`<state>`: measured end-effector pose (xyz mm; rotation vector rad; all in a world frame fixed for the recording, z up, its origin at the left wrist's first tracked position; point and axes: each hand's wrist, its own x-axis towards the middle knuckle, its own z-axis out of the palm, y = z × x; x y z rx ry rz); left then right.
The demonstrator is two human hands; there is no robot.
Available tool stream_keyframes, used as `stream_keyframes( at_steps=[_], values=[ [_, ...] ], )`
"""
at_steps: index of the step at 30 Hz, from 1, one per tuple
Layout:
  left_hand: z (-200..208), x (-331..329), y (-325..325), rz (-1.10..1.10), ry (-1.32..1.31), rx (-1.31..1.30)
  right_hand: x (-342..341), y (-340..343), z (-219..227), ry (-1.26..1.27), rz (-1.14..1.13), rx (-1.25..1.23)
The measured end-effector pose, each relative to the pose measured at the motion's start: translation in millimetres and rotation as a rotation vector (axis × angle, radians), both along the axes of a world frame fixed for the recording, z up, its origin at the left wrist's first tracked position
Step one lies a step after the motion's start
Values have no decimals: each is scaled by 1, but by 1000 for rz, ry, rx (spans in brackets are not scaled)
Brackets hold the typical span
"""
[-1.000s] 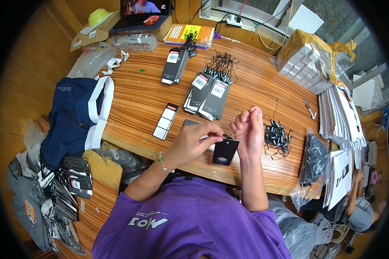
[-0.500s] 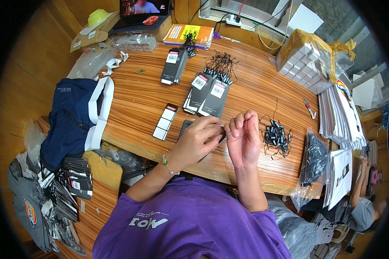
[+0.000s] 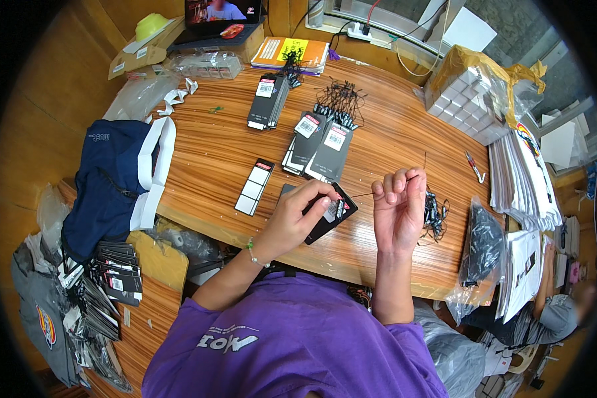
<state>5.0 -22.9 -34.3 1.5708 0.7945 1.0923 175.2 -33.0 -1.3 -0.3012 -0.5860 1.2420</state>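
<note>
My left hand (image 3: 300, 215) pinches a black hang tag (image 3: 326, 227) near its corner, tilted over the table's front edge. A thin dark string (image 3: 363, 195) runs from the tag to my right hand (image 3: 399, 215), whose fingers are curled closed on it. Partly behind that hand lies a tangled pile of black tag strings (image 3: 434, 215). Left of my left hand is a dark strip with white stickers (image 3: 255, 188). Beyond the hands are stacked dark tags with white labels and strings (image 3: 325, 154), and farther back another such stack (image 3: 265, 103).
On the right are a plastic bag of black strings (image 3: 482, 242), white folded bags (image 3: 521, 176), a wrapped block of small boxes (image 3: 467, 99) and small snips (image 3: 475, 166). Navy fabric (image 3: 116, 179) hangs at the left. Another person (image 3: 554, 318) is at the far right.
My right hand has moved right, drawing the string out between the hands. My left hand now shows the tag tilted up. The other person's arm at the far right has shifted.
</note>
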Motion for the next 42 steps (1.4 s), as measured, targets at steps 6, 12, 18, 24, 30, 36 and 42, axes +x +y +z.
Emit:
stream_keyframes(
  at_steps=[6,12,18,24,30,36,42],
  values=[
    [12,2,-3,59,194,88,-2,-5,-1,-52,33,20],
    [12,-6,6,298,315,478,1,-11,9,-569,57,-112],
    [26,-11,7,247,210,436,-10,-18,8,-792,125,-211],
    [30,-13,5,160,171,326,-10,-15,8,-855,205,-226],
    [30,-15,7,107,119,224,-9,-15,9,-849,233,-250],
    [28,-16,8,63,129,192,-8,-16,9,-875,234,-261],
    [33,-19,9,-31,160,112,-6,-14,7,-886,311,-271]
  ],
)
